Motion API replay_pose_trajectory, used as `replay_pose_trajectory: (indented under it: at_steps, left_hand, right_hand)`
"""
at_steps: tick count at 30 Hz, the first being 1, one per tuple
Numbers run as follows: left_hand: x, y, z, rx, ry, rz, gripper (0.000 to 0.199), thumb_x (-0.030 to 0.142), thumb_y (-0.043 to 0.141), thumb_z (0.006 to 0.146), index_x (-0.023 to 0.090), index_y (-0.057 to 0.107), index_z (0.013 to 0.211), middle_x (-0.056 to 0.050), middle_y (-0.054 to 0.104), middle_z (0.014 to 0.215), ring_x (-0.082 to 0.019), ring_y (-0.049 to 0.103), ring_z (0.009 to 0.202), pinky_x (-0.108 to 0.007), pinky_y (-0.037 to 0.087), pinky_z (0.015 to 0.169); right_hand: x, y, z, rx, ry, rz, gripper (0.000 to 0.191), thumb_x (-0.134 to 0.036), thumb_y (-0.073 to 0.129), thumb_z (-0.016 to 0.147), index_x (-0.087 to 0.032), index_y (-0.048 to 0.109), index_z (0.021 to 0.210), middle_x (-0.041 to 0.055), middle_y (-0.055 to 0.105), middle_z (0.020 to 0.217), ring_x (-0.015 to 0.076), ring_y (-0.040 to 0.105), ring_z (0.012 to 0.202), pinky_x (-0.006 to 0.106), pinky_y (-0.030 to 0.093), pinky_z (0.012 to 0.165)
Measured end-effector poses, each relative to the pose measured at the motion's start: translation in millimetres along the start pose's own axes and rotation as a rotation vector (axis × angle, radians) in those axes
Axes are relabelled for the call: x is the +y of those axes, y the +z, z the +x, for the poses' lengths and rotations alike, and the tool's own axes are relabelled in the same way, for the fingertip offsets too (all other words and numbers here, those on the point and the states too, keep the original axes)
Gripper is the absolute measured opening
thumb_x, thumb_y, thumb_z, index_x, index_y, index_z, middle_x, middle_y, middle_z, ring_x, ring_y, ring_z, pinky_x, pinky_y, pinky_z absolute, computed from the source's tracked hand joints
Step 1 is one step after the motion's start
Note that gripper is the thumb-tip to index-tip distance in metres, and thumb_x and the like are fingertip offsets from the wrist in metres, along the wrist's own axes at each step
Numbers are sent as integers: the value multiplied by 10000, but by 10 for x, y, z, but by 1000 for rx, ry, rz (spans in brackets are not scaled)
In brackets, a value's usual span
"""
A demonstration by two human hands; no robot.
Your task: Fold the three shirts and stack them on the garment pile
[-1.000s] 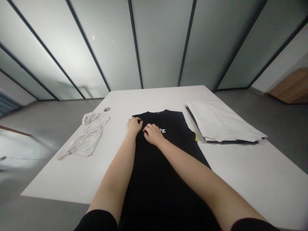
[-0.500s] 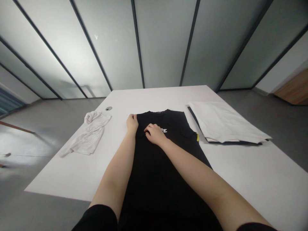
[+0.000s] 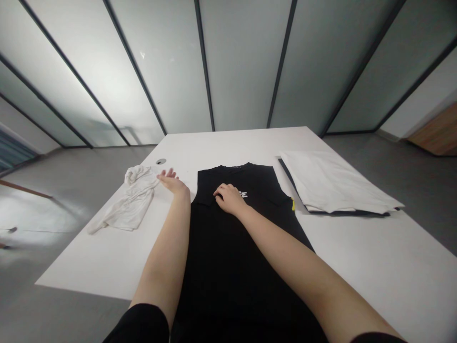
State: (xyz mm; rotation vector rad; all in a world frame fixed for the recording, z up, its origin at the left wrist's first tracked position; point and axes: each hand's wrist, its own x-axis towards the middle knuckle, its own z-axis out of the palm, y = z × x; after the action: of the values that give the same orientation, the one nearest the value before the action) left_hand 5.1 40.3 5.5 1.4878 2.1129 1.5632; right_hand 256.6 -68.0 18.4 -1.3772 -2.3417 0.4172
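The right hand (image 3: 231, 199) is resting on the black shirt (image 3: 260, 180), its grip impossible to tell, ideally pressing lightly against creasing, while the left hand (image 3: 173, 183) is hovering, fingers loose and empty.

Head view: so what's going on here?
A person's right hand is on a black T-shirt spread over a white table. The left hand, open and palm up, is off the shirt, near a crumpled white garment; contact is unclear. Folded cloth lies on the right.
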Motion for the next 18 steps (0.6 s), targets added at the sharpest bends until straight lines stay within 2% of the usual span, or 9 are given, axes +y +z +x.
replay_pose_trajectory:
  at_steps: [1, 3, 5, 7, 8, 10, 12, 15, 18]
  left_hand:
    - [32, 27, -21, 20, -28, -63, 633, 515, 107, 1132, 177, 568, 1402, -137, 762, 992, -237, 797, 944, -392, 650, 820]
    - [140, 102, -82, 139, -166, -303, 628, 519, 153, 1132, 157, 534, 1477, -113, 762, 937, -205, 788, 850, -354, 647, 792]
    - [269, 186, -183, 128, -167, -420, 570, 426, 244, 1133, 201, 362, 1643, -138, 781, 1131, -196, 790, 971, -359, 643, 867]
    - [374, 265, -332, -34, -37, -290, 658, 301, 330, 1101, 265, 163, 1737, -176, 676, 1472, -220, 719, 1266, -410, 602, 1028]
    - [409, 301, -420, -145, 41, -162, 706, 270, 363, 1082, 262, 136, 1750, -185, 578, 1601, -247, 630, 1413, -445, 557, 1112]
    - [444, 362, -600, -378, 194, 132, 718, 293, 438, 1051, 206, 247, 1737, -192, 462, 1701, -324, 434, 1586, -532, 431, 1242]
    - [449, 408, -747, -539, 291, 381, 676, 356, 470, 1042, 164, 389, 1685, -197, 432, 1720, -391, 319, 1636, -620, 309, 1299]
    - [437, 445, -832, -603, 316, 553, 631, 390, 401, 1069, 141, 461, 1646, -205, 386, 1741, -412, 270, 1651, -672, 249, 1304]
    - [420, 441, -763, -575, 305, 504, 594, 324, 349, 1079, 123, 490, 1621, -208, 425, 1720, -386, 314, 1639, -637, 296, 1298]
  right_hand:
    - [6, 4, 6, 0, 4, 6, 245, -236, 586, 1035, -242, 791, 1169, 84, 720, 1318, 287, 622, 1191, 434, 505, 1033]
    - [25, 15, 17, 10, 15, 26, 273, -235, 579, 1035, -238, 771, 1228, 87, 724, 1329, 282, 626, 1198, 434, 503, 1052]
    - [57, 34, 24, 43, 55, 42, 319, -238, 568, 1034, -224, 742, 1301, 96, 728, 1339, 290, 624, 1219, 446, 501, 1073]
    - [102, 61, 25, 98, 130, 31, 369, -230, 560, 1023, -212, 717, 1356, 116, 717, 1382, 318, 606, 1277, 477, 491, 1102]
    - [126, 76, 23, 126, 173, 15, 395, -221, 558, 1016, -209, 707, 1381, 127, 697, 1429, 338, 584, 1325, 499, 480, 1124]
    - [169, 105, 15, 167, 255, -23, 454, -212, 552, 1010, -207, 673, 1447, 145, 626, 1546, 380, 513, 1436, 549, 436, 1179]
    - [192, 124, 6, 183, 302, -51, 517, -221, 538, 1022, -209, 610, 1534, 140, 522, 1660, 406, 424, 1531, 586, 377, 1231]
    - [178, 127, -4, 139, 223, -80, 590, -254, 517, 1051, -233, 502, 1640, 98, 367, 1771, 413, 326, 1606, 605, 309, 1277]
    - [138, 110, -9, 33, 90, -101, 554, -289, 518, 1069, -259, 542, 1621, 72, 357, 1779, 398, 319, 1620, 589, 284, 1300]
